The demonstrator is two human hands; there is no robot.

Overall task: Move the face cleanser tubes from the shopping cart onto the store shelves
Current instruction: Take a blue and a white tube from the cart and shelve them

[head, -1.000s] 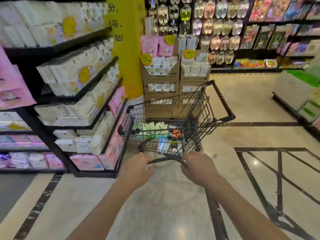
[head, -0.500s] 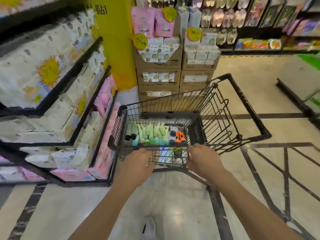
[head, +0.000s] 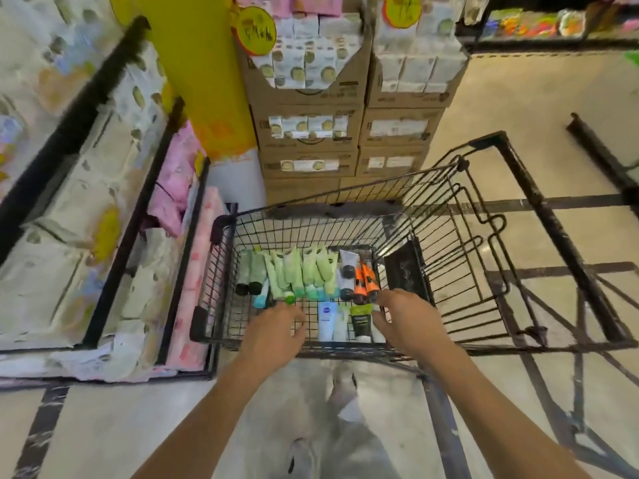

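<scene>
Arms and legwear.
My forearms (head: 193, 420) are bare down to left hand (head: 273, 335) and right hand (head: 408, 319); light grey trousers (head: 356, 447), lower centre.

Tubes (head: 304, 271) lie in cart (head: 408, 188); shelves (head: 131, 216) left of cart; boxes (head: 307, 129) beyond it.

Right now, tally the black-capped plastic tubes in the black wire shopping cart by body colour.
Dark green plastic tubes: 2
White plastic tube: 1
Orange plastic tubes: 2
Total: 5
</scene>
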